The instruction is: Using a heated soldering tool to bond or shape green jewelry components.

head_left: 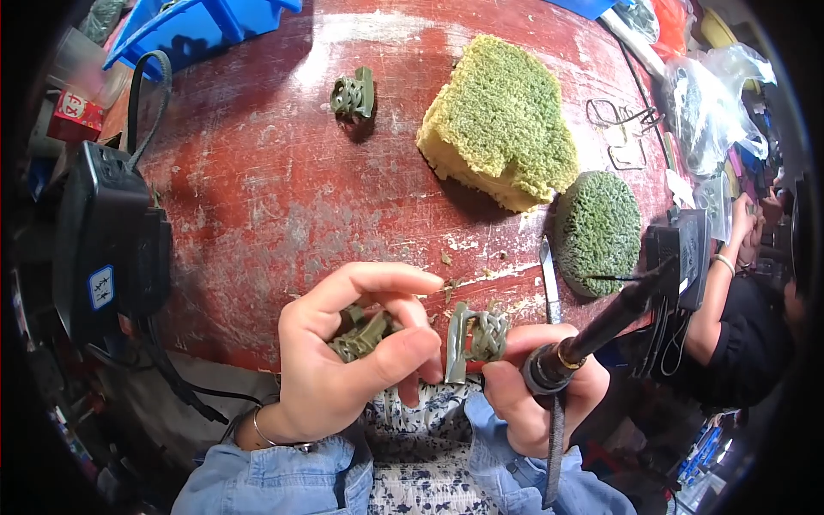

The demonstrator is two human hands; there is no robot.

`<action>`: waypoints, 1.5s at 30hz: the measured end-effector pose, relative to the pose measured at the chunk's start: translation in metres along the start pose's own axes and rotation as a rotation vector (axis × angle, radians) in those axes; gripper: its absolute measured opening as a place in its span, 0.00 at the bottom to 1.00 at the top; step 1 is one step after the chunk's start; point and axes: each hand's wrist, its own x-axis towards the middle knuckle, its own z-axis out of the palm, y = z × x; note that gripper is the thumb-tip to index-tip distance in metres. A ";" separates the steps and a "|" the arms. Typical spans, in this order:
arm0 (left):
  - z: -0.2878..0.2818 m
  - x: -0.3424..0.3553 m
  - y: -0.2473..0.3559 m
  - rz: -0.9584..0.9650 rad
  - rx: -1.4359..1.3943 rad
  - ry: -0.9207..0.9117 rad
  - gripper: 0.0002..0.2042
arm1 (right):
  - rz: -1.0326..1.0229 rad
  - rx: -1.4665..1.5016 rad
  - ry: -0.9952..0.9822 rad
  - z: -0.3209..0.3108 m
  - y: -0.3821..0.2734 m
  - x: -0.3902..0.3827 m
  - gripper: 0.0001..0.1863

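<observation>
My left hand (330,360) is closed loosely around a dark green openwork piece (360,336), partly hidden by the fingers. My right hand (549,390) pinches a second green openwork piece (481,336) between thumb and index finger, its flat bar side toward my left hand. That same hand also holds a black pen-shaped tool (592,330), like a soldering iron, with a thin needle tip pointing away from the piece. A narrow grey textured strip (554,455) hangs below the hand; whether it is a cord or a tool handle I cannot tell.
Beyond my hands on the red table (257,232) are a third openwork piece (353,96), a yellow-green sponge (502,120), a round dark green sponge (599,232) and a slim blade (549,270). Black devices (112,232) flank the table. Another person's arm (717,283) is at right.
</observation>
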 end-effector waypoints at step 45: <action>0.003 0.015 -0.002 0.142 0.263 0.041 0.24 | -0.260 -0.800 -0.052 -0.032 0.022 -0.013 0.21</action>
